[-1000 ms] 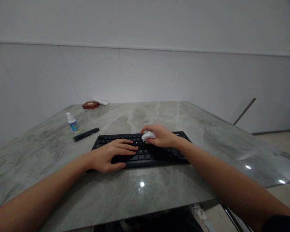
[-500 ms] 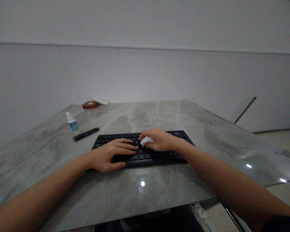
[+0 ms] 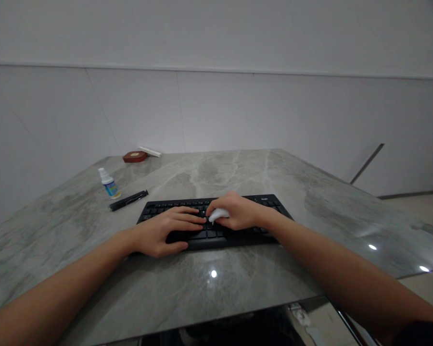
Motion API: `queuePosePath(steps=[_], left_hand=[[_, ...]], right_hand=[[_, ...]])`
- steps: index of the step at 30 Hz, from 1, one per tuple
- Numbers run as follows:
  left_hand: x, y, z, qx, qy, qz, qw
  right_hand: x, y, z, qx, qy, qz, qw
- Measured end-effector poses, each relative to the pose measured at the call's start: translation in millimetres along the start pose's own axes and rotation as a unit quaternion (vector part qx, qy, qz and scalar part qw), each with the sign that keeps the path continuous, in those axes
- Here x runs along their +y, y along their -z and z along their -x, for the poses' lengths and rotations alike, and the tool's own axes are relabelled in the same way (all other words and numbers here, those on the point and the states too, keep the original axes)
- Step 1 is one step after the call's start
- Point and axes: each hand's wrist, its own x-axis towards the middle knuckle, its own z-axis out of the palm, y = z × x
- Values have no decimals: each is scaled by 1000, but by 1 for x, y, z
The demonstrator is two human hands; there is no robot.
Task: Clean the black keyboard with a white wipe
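Observation:
A black keyboard [image 3: 220, 243] lies near the front of the grey marbled table. My left hand [image 3: 166, 231] rests flat over its left half, fingers stretched toward the middle keys and thumb apart along the lower edge. Pinched in my right hand [image 3: 238, 210] is a crumpled white tissue [image 3: 219, 214], its tip down at the keys just right of my left fingertips. The keys beneath both hands are hidden.
Left of the keyboard lie a black pen-like item [image 3: 129, 200] and a white spray bottle [image 3: 110, 184] with a blue label. A reddish-brown case [image 3: 134, 156] and a white flat object [image 3: 150, 152] sit by the wall at the back of the table [image 3: 216, 173].
My right hand has shifted very slightly down and left on the keys with the tissue. The left hand stays in place.

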Motion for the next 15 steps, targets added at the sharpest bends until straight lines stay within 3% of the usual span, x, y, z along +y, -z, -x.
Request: queuePosePath(steps=[7,15], left_hand=[[0,0,0,0,0,-3,1000],[2,1,-1,1,-5,-3,1000]], right_hand=[[-2,11,3,-53,13,-18,998],[2,2,1,-15,-1,-3,1000]])
